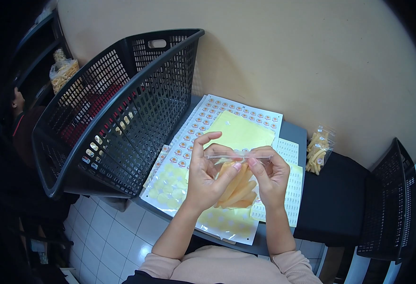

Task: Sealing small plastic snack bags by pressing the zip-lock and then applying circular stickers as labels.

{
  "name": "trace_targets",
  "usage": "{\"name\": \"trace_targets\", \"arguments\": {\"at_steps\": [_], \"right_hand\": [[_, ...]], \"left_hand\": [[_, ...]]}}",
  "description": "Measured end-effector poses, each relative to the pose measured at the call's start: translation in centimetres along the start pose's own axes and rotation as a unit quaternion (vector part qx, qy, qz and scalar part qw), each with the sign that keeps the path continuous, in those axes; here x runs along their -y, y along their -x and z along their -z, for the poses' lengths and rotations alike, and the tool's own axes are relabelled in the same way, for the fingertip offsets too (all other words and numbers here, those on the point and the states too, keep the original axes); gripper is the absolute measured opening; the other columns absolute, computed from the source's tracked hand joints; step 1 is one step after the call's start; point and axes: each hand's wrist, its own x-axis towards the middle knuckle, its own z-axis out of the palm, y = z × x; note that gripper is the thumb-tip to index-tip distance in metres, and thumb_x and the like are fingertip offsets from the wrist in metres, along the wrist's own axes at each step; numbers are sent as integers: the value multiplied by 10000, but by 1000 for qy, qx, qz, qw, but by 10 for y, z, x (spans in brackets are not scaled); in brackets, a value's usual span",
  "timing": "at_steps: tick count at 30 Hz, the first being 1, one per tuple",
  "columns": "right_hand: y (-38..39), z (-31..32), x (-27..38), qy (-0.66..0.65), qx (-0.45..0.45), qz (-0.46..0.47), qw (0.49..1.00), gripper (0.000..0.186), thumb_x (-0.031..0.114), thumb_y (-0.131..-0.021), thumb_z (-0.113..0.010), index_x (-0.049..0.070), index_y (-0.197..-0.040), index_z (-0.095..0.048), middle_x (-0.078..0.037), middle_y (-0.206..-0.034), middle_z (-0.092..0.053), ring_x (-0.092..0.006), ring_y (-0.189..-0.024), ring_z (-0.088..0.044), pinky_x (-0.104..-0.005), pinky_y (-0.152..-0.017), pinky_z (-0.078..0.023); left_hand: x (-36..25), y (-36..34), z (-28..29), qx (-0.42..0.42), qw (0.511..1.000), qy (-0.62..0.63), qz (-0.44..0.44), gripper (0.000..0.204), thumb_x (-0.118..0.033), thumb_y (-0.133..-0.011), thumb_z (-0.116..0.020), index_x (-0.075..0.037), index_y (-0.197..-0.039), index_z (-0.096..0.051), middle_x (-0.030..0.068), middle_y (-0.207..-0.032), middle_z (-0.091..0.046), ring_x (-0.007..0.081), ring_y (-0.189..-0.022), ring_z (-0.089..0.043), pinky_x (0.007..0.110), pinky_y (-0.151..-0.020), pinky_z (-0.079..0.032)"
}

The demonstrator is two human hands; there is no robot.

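Note:
Between my two hands hangs a clear plastic bag (238,189) with long yellow-orange snack sticks inside. My left hand (207,176) grips the bag's top edge, its thumb pressed on the front and its index finger raised. On the other side, my right hand (270,173) pinches the same top edge with thumb and fingers. Both thumbs nearly meet at the middle of the bag's mouth. Below the bag lie sticker sheets (189,135) with rows of small round labels, and a plain yellow sheet (241,128) on top of them.
A large black perforated basket (137,102) stands at the left on the table. Filled snack bags (318,154) lie at the right by the wall, near a black-covered surface (333,203). Another black basket (390,203) is at far right. A person (21,111) is at far left.

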Motion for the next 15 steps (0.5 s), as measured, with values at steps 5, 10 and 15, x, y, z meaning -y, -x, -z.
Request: {"name": "trace_targets", "arguments": {"at_steps": [5,10,15], "right_hand": [[2,1,5,22,37,37,998,71,4,-730,-610,0,-801,-600,-74,-793,-555,-114,-764,-547,-239,-692,-467],[4,1,11,28,41,48,998,84,-7,-708,-615,4,-791,-613,-77,-795,-566,-119,-752,-549,-231,-668,-458],[3,3,12,67,44,86,993,93,-10,-691,-621,18,-779,-619,-77,-764,-581,-124,-715,-553,-236,-654,-443]], "left_hand": [[-4,5,-1,10,1000,-14,-22,507,33,-721,-592,-9,-1140,-310,93,-835,-564,124,-843,-551,243,-765,-428],[-16,4,-2,18,999,8,-26,461,39,-721,-587,-5,-1110,-344,86,-803,-569,124,-809,-559,239,-757,-430],[-15,8,-3,2,997,-51,-53,432,40,-712,-591,-1,-1085,-377,99,-815,-582,124,-808,-565,238,-729,-442]]}}
